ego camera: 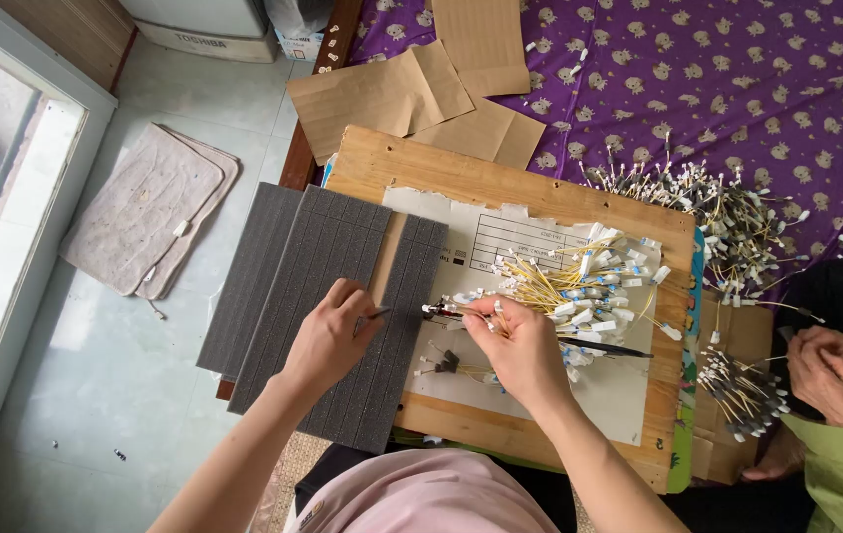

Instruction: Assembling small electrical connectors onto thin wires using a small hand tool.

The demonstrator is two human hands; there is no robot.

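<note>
Wooden board (540, 192), yellow cable bundle (564, 286) beside right hand (520, 350), left hand (328, 336) perhaps pinching tool

Three grey foam sheets (328, 296) overlapping left of centre, one wooden board (500, 183) mid-frame, four brown paper pieces (421, 89) up top, two floor mats (150, 212) at left.

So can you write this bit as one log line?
left hand: pinching thin tool over grey foam strips | right hand: gripping yellow stick bundle | wooden board beneath
</note>
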